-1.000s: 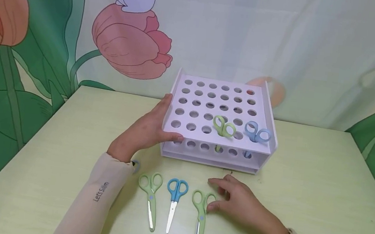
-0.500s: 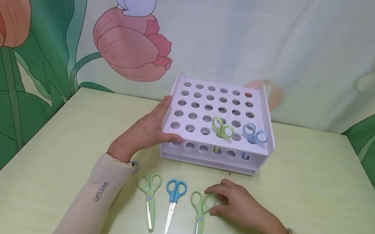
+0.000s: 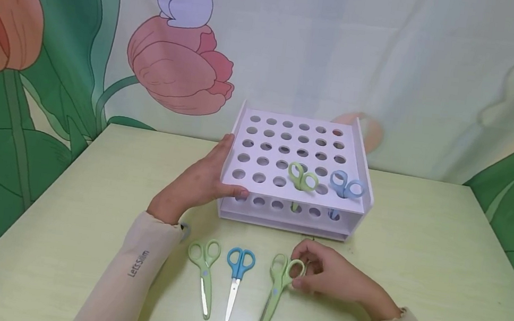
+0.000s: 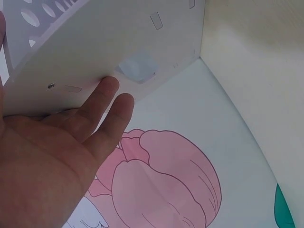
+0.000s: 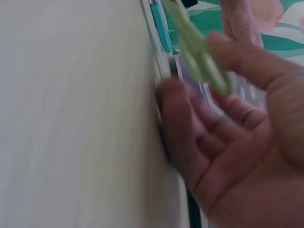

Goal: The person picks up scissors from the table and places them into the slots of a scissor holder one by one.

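Note:
My left hand [image 3: 196, 181] holds the left side of a white rack [image 3: 274, 155] with rows of round holes. Its thumb lies over the front; in the left wrist view, fingers touch the side panel [image 4: 95, 57]. My right hand [image 3: 336, 274] pinches a loop of light green scissors [image 3: 272, 297], whose blades slant down-left over the table. In the right wrist view these scissors [image 5: 194, 45] are blurred, between thumb and fingers. To their left lie blue-handled scissors [image 3: 237, 275] and another light green pair [image 3: 206, 283].
Green scissors [image 3: 303, 178] and light blue scissors [image 3: 346, 186] stand in the rack's front holes, loops up. A blue loop [image 3: 185, 232] shows beside the left sleeve, mostly hidden. Behind the pale table [image 3: 427, 267] hangs a printed curtain [image 3: 299, 53].
My right hand has taken hold of the right loop of the nearest green scissors. Their loops shifted up and right, and the blades swung left. My left hand stays on the rack.

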Demonstrator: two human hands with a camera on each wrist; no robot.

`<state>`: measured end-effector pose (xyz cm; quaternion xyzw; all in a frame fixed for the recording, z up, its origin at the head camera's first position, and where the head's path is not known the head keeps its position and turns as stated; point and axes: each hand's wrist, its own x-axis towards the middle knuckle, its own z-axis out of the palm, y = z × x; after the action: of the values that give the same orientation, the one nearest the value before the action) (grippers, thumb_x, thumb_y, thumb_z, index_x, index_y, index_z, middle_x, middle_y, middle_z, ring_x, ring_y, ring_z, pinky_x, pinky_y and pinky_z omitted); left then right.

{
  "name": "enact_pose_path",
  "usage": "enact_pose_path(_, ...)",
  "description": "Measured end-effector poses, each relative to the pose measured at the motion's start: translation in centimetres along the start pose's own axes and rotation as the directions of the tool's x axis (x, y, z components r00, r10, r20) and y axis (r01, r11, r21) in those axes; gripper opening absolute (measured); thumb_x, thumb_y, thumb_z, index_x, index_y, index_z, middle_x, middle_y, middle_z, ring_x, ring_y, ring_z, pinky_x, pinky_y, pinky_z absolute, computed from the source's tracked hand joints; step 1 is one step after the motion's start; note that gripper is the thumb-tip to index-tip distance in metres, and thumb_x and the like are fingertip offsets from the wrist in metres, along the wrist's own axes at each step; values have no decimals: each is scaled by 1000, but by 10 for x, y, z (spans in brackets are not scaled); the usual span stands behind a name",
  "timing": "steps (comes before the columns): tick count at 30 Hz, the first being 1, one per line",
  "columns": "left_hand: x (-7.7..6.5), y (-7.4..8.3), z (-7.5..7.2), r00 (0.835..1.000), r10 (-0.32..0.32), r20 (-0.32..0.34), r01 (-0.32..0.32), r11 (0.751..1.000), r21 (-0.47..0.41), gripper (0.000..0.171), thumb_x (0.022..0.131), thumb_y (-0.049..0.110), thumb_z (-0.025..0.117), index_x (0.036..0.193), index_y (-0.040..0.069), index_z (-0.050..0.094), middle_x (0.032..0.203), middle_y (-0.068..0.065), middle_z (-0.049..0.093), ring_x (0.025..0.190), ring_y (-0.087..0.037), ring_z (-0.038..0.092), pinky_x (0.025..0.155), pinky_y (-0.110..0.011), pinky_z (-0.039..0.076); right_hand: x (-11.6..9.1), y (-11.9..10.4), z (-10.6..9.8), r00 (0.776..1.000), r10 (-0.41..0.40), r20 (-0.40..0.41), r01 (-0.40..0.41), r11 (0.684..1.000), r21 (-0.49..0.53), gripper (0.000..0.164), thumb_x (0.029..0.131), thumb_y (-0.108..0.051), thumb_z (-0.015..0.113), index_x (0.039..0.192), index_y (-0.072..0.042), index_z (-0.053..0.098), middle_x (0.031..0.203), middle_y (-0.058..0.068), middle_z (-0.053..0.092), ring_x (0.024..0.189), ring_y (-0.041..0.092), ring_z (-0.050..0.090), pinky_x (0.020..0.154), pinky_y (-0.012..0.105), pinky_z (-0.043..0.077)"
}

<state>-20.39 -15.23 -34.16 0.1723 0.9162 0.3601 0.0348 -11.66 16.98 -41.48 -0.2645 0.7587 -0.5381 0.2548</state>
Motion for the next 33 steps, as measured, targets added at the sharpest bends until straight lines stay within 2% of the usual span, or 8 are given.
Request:
enact_pose_path(4, 0, -1, 0, 1000, -3, 1, 3, 1000, 4, 131, 75, 47, 89, 163, 14, -3, 169, -3, 1, 148, -22, 21, 119, -41, 21, 0, -5, -2, 999, -25, 42, 15, 972, 236, 33, 94, 1, 69, 117, 5, 46, 97, 24, 67, 73, 28, 69, 62, 38, 58)
enact_pose_path(8, 0, -1, 0, 1000, -2, 0, 2, 1000, 4, 130, 76, 45, 89, 163, 14, -3, 169, -3, 2, 148, -22, 21, 119, -41, 21, 1, -9, -2, 994, -112, 0, 107, 948, 300, 27, 100, 0, 60, 120, 9, 44, 96, 29, 68, 79, 36, 73, 64, 51, 58)
enact_pose_path(10, 0, 0, 0, 1000, 3, 4, -3, 1000, 4, 130, 76, 43, 89, 163, 12, -2, 169, -4, 2, 149, -23, 21, 118, -41, 22, 1, -11, -2, 988, -149, -39, 154, 940, 304, 23, 103, -2, 55, 119, 11, 45, 94, 26, 69, 79, 37, 73, 65, 55, 57)
enact_pose_path(14, -1, 1, 0, 1000, 14, 7, -14, 1000, 7, 129, 77, 43, 89, 163, 11, -2, 169, -7, 3, 148, -25, 23, 118, -43, 23, 1, -19, -1, 976, -174, -134, 205, 940, 274, 21, 105, -2, 51, 118, 14, 49, 94, 20, 69, 76, 35, 74, 63, 53, 58)
enact_pose_path(21, -1, 1, 0, 1000, 18, -1, -18, 1000, 15, 129, 77, 43, 89, 163, 11, -1, 169, -7, 3, 148, -25, 22, 118, -42, 23, 0, -37, -4, 955, -163, -249, 215, 956, 199, 23, 104, -1, 52, 118, 17, 59, 93, 17, 70, 75, 31, 74, 65, 46, 59)
enact_pose_path(27, -1, 0, 0, 1000, 5, 1, -5, 1000, 6, 129, 77, 44, 88, 163, 13, -2, 169, -6, 2, 148, -25, 23, 118, -43, 23, 3, -58, -9, 935, -169, -310, 220, 966, 138, 19, 102, -1, 57, 110, 16, 63, 91, 19, 72, 76, 29, 74, 68, 44, 59)
enact_pose_path(30, -1, 0, 0, 1000, -4, 1, 4, 1000, 10, 130, 76, 44, 89, 163, 13, -2, 169, -5, 2, 148, -24, 23, 118, -42, 24, 6, -70, -13, 918, -195, -344, 245, 964, 108, 14, 101, 0, 59, 105, 13, 63, 91, 18, 71, 76, 29, 74, 69, 44, 59)
enact_pose_path(33, 0, 1, 0, 1000, 9, -1, -9, 1000, 25, 129, 77, 44, 88, 163, 12, -2, 169, -6, 2, 148, -24, 23, 118, -42, 24, 9, -83, -18, 888, -233, -396, 284, 956, 73, 12, 100, 1, 60, 103, 12, 64, 89, 19, 71, 74, 29, 73, 69, 43, 59)
